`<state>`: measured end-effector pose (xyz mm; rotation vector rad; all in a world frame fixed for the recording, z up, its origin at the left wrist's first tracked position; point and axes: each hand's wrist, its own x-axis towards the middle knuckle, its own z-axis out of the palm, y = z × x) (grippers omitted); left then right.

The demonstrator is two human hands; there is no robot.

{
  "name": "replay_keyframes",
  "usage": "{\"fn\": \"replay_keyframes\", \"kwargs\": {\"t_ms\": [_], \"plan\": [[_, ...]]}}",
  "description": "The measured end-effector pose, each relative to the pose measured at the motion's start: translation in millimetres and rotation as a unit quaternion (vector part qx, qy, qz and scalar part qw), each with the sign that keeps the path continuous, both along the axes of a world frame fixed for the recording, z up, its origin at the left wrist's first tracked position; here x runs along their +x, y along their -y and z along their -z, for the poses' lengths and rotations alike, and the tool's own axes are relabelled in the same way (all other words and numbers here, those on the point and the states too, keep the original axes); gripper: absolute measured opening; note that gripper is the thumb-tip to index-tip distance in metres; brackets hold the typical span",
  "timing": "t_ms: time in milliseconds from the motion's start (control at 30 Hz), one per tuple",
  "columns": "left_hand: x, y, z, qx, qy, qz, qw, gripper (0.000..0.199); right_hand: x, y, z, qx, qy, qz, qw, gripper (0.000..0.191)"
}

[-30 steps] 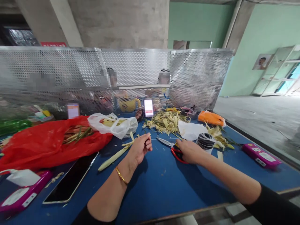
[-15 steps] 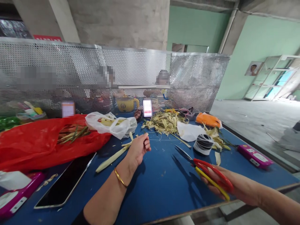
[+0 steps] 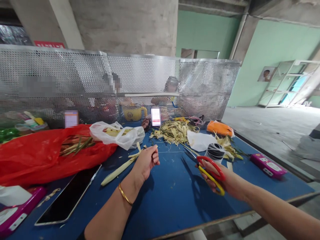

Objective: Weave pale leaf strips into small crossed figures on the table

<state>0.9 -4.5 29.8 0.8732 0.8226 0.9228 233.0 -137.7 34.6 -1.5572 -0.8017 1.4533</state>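
Observation:
My left hand (image 3: pixel 147 160) is closed over the middle of the blue table, thumb on top. Its fingers pinch something too small to make out. A pale husk piece (image 3: pixel 119 170) lies just left of it, partly behind the wrist. My right hand (image 3: pixel 217 175) holds red and yellow scissors (image 3: pixel 210 170) by the handles, the blades pointing up and left. A thin white thread (image 3: pixel 172 152) stretches across the table between the hands. Behind the scissors stands a spool of black and white thread (image 3: pixel 215 151), partly hidden by them.
A heap of husks (image 3: pixel 176 131), a white bag (image 3: pixel 125 135) and a red bag (image 3: pixel 50 153) lie toward the back and left. A dark tablet (image 3: pixel 70 196) rests at left. Purple packs sit at both sides. A perforated metal screen (image 3: pixel 147 73) stands behind; people are visible through it.
My right hand has moved left with the scissors, bringing them in front of the spool. My left hand keeps nearly the same place, still closed. The view has shifted slightly.

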Motion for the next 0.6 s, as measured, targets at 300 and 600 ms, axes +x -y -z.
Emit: {"fn": "replay_keyframes", "kwargs": {"t_ms": [300, 600], "plan": [[-2.6, 7.0, -2.9, 0.037, -0.023, 0.062, 0.997, 0.031, 3.7, -13.1, 6.7, 0.101, 0.597, -0.212, 0.767, 0.03], [-5.5, 19.5, -4.4, 0.07, -0.078, 0.122, 0.987, 0.035, -7.8, -37.3, -12.1, 0.124, 0.687, -0.239, 0.674, 0.019]]}}
